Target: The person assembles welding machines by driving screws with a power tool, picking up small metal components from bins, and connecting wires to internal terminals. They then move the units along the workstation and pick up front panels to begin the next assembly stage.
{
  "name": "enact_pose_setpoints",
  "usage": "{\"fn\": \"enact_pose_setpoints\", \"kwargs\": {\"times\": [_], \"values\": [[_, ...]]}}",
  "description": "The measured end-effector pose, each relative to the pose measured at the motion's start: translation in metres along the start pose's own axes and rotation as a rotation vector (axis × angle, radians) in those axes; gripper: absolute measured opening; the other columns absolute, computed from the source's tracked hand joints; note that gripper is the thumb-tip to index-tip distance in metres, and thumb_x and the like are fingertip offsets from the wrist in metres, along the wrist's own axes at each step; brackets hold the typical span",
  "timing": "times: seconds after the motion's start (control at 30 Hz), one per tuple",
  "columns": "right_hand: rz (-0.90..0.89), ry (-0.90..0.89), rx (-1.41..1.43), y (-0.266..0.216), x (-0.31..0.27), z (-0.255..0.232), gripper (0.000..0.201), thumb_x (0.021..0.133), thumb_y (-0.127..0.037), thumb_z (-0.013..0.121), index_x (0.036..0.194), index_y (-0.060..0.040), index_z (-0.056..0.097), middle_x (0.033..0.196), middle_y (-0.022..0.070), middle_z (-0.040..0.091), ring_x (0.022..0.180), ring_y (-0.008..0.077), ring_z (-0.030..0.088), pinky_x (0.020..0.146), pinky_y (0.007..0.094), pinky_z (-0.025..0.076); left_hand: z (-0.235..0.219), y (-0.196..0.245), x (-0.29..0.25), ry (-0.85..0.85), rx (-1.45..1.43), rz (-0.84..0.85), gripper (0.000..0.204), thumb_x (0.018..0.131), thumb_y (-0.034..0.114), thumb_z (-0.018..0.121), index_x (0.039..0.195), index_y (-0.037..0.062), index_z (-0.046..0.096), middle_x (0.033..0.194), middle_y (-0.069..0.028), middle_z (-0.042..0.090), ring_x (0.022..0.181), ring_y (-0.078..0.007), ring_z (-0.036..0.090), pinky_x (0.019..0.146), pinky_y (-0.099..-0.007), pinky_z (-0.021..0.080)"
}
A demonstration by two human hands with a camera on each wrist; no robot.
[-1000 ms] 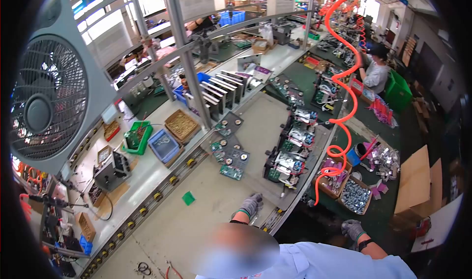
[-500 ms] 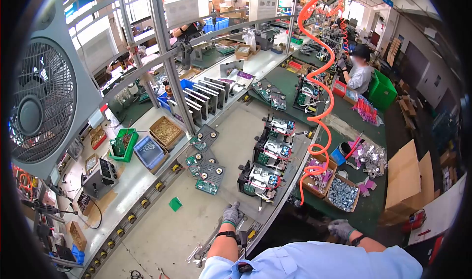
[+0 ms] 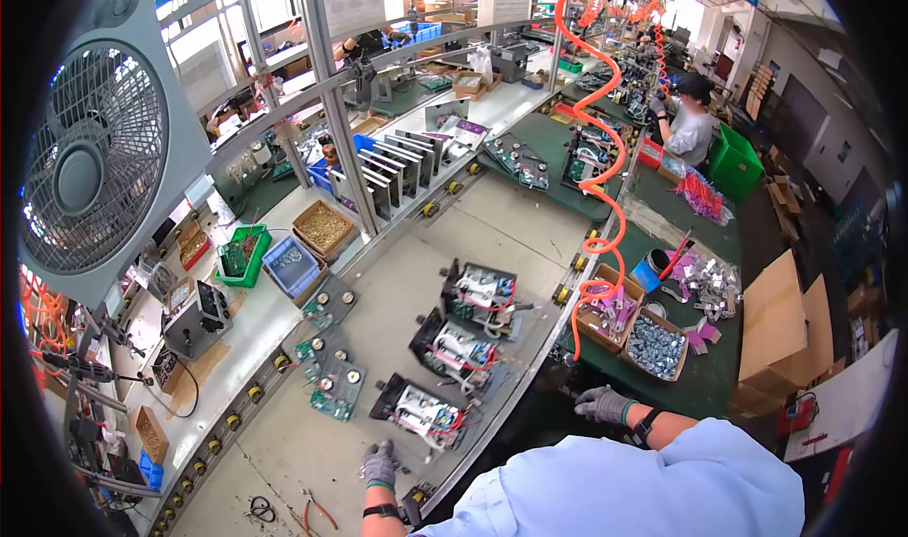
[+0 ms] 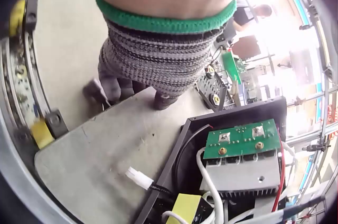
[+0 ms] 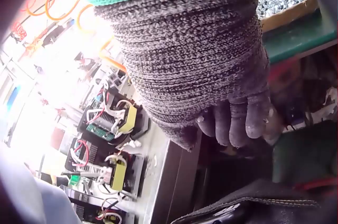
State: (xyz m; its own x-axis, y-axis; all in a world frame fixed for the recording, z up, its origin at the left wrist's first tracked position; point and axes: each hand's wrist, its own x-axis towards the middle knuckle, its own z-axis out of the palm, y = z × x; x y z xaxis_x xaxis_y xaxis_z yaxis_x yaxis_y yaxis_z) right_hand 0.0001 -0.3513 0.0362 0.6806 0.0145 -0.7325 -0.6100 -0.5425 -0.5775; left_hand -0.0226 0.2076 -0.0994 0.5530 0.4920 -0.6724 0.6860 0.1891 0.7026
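My gloved left hand is at the near end of a grey board bearing several black-framed electronic units. In the left wrist view the hand grips the edge of that board, fingers curled at its rim; a unit with a green circuit board stands beside it. Dark plates with round parts and green circuits lie left of the units. My gloved right hand hangs past the line's right edge, holding nothing; in the right wrist view its fingers hang loosely.
Boxes of metal parts and purple-marked parts stand on the green bench at right, below an orange coiled hose. Left are a fan, green bin and blue bin. Pliers lie near. A person sits farther back.
The board with its units and the dark plates have moved down and left, towards me, along with my left hand. My right hand has shifted left and slightly up in the head view.
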Motion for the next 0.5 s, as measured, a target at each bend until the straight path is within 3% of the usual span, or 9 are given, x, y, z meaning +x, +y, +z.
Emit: {"fn": "enact_pose_setpoints", "kwargs": {"times": [0.1,0.13,0.17,0.2,0.23,0.3,0.37,0.47,0.5], "values": [[-0.038,-0.024,-0.150,-0.031,-0.013,0.003,0.040,0.089,-0.032,0.075,0.118,-0.0038,0.072,0.084,0.0081,0.072,0.077,0.0171,0.068,0.076,0.0363,0.057,-0.053,-0.036,0.013,0.082,0.065,0.004,0.065,0.090,0.027,0.076,0.139,-0.0077,0.052,0.110,-0.0211,0.069,0.076,-0.0278,0.069,0.056,-0.0397,0.059],[-0.058,-0.034,-0.218,-0.037,-0.010,0.006,0.042,0.089,-0.034,0.074,0.119,-0.0049,0.072,0.093,0.0115,0.074,0.086,0.0219,0.071,0.090,0.0398,0.055,-0.069,-0.042,0.006,0.111,0.060,-0.014,0.065,0.090,0.027,0.076,0.139,-0.0077,0.052,0.110,-0.0211,0.069,0.076,-0.0278,0.069,0.056,-0.0397,0.059],[-0.194,-0.005,-0.388,-0.034,0.002,0.009,0.041,0.089,-0.034,0.074,0.119,-0.0064,0.073,0.104,0.0144,0.075,0.099,0.0274,0.071,0.099,0.0412,0.051,-0.090,-0.051,-0.002,0.229,0.276,0.171,0.061,0.090,0.025,0.075,0.137,-0.0072,0.053,0.111,-0.0228,0.069,0.086,-0.0316,0.068,0.070,-0.0428,0.058],[-0.279,0.026,-0.422,-0.051,0.001,0.016,0.041,0.089,-0.033,0.073,0.120,-0.0064,0.072,0.108,0.0156,0.074,0.104,0.0294,0.070,0.099,0.0414,0.051,-0.108,-0.058,-0.018,0.340,0.502,0.338,0.057,0.089,0.023,0.073,0.135,-0.0067,0.055,0.112,-0.0244,0.068,0.095,-0.0355,0.068,0.083,-0.0459,0.058],[-0.361,0.056,-0.447,-0.066,-0.005,0.019,0.040,0.089,-0.032,0.073,0.120,-0.0064,0.072,0.112,0.0167,0.074,0.109,0.0314,0.069,0.099,0.0416,0.051,-0.122,-0.066,-0.043,0.374,0.512,0.287,0.057,0.089,0.023,0.073,0.135,-0.0067,0.055,0.112,-0.0244,0.068,0.095,-0.0355,0.068,0.083,-0.0459,0.058],[-0.315,0.048,-0.309,-0.103,-0.009,0.032,0.038,0.091,-0.030,0.071,0.120,-0.0049,0.072,0.111,0.0168,0.074,0.108,0.0303,0.069,0.098,0.0412,0.051,-0.129,-0.061,-0.095,0.625,0.753,0.531,0.049,0.087,0.019,0.070,0.129,-0.0049,0.059,0.110,-0.0248,0.069,0.111,-0.0406,0.062,0.103,-0.0471,0.047],[-0.481,0.118,-0.300,-0.117,0.006,0.044,0.034,0.096,-0.029,0.068,0.115,-0.0018,0.071,0.098,0.0132,0.073,0.094,0.0239,0.069,0.089,0.0376,0.053,-0.129,-0.063,-0.136,0.588,0.752,0.423,0.044,0.087,0.019,0.069,0.125,-0.0033,0.062,0.115,-0.0240,0.067,0.115,-0.0409,0.060,0.104,-0.0464,0.046],[-0.495,-0.027,-0.088,-0.174,0.009,0.071,0.039,0.101,-0.039,0.061,0.103,-0.0002,0.070,0.081,0.0048,0.066,0.076,0.0122,0.061,0.073,0.0292,0.051,-0.124,-0.111,-0.169,0.293,0.984,0.702,0.042,0.084,0.022,0.071,0.118,-0.0017,0.064,0.125,-0.0250,0.061,0.115,-0.0434,0.058,0.104,-0.0560,0.041],[-0.547,-0.063,-0.091,-0.196,0.006,0.081,0.043,0.103,-0.042,0.058,0.100,-0.0006,0.069,0.078,0.0023,0.063,0.072,0.0093,0.057,0.068,0.0268,0.049,-0.107,-0.093,-0.192,0.349,0.975,0.664,0.049,0.082,0.027,0.074,0.119,-0.0022,0.062,0.126,-0.0277,0.058,0.118,-0.0475,0.054,0.105,-0.0606,0.038]]}}
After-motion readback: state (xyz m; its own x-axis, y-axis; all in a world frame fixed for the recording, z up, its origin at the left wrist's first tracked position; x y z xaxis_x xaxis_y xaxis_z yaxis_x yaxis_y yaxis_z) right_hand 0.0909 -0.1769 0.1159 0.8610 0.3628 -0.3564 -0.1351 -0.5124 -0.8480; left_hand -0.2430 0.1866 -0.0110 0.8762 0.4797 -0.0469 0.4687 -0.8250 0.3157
